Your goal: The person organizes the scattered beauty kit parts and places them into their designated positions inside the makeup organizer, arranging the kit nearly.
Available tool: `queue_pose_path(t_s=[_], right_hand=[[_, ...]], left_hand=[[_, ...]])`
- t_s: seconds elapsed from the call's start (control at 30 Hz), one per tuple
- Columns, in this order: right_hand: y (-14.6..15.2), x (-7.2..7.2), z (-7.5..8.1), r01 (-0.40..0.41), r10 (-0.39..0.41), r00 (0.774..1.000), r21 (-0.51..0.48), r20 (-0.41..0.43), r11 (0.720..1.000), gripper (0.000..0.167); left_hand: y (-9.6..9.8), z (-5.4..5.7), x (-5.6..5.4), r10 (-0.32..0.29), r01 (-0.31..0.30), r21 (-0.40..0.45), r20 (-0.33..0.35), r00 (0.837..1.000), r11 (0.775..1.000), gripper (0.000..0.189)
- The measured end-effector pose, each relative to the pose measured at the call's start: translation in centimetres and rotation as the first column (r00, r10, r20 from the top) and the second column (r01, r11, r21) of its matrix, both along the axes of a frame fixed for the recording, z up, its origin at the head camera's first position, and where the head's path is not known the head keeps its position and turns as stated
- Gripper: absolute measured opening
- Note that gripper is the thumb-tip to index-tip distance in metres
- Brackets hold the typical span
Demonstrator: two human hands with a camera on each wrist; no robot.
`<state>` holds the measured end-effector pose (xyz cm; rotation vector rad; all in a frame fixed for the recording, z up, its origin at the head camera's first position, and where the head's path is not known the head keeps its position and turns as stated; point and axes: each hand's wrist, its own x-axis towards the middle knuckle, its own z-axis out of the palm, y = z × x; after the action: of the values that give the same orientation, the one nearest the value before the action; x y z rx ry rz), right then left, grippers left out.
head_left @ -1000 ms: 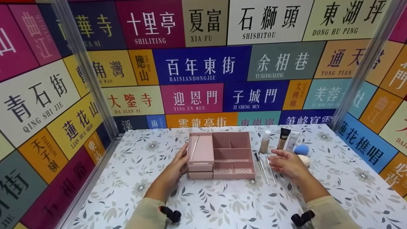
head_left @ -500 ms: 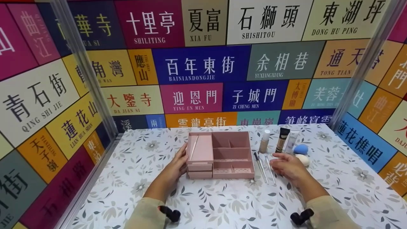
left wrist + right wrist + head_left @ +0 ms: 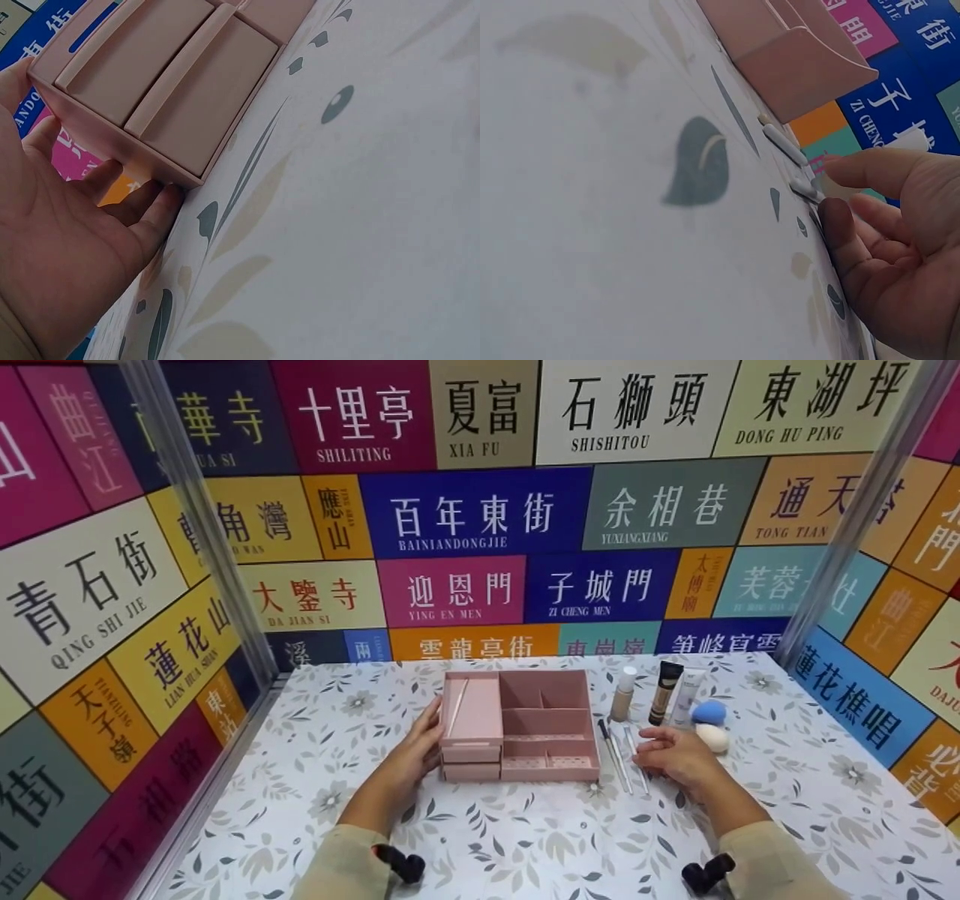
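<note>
A pink desktop organizer [image 3: 551, 726] with open compartments and two small drawers [image 3: 202, 82] stands mid-table. My left hand [image 3: 416, 746] rests its fingers against the organizer's left side, palm apart from it in the left wrist view. A thin pale stick [image 3: 458, 709] lies on the organizer's lid. To the right lie two slim makeup brushes, one dark-ended brush [image 3: 615, 757] and another brush [image 3: 637, 765]. My right hand [image 3: 679, 757] is low beside the second brush, thumb and forefinger apart around its end [image 3: 804, 190] in the right wrist view; contact is unclear.
Behind the right hand stand a foundation bottle [image 3: 622, 697], a black-capped tube [image 3: 664, 696] and a white tube [image 3: 687, 697]. A blue makeup sponge [image 3: 709, 711] and a cream sponge [image 3: 714, 737] sit beside them. Sign-covered panels enclose the floral tabletop [image 3: 525, 847].
My right hand has lowered and drawn slightly toward me, closer to the right-hand brush. The left hand stays at the organizer's side.
</note>
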<state>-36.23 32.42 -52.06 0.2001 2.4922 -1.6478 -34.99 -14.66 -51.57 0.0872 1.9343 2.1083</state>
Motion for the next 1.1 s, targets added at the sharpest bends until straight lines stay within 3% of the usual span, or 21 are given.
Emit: queue_pose_path(t_s=[0.3, 0.53, 0.67, 1.1], right_hand=[[-0.7, 0.2, 0.4, -0.024, 0.028, 0.999, 0.112, -0.034, 0.993, 0.072], [-1.0, 0.2, 0.5, -0.032, 0.051, 0.996, 0.244, -0.073, 0.969, 0.071], [-1.1, 0.3, 0.7, -0.026, 0.050, 0.996, 0.297, -0.075, 0.955, 0.070], [-1.2, 0.5, 1.0, 0.005, 0.010, 0.998, 0.273, -0.054, 0.962, 0.065]], left_hand=[[0.0, 0.0, -0.1, -0.001, 0.001, 0.018, -0.005, 1.000, 1.000, 0.067], [0.0, -0.1, 0.1, -0.014, 0.014, 0.002, -0.035, 0.999, 1.000, 0.064], [0.0, 0.0, 0.1, -0.003, 0.003, 0.010, -0.013, 1.000, 1.000, 0.062], [0.1, 0.1, -0.1, -0.007, 0.007, 0.005, 0.004, 1.000, 1.000, 0.064]])
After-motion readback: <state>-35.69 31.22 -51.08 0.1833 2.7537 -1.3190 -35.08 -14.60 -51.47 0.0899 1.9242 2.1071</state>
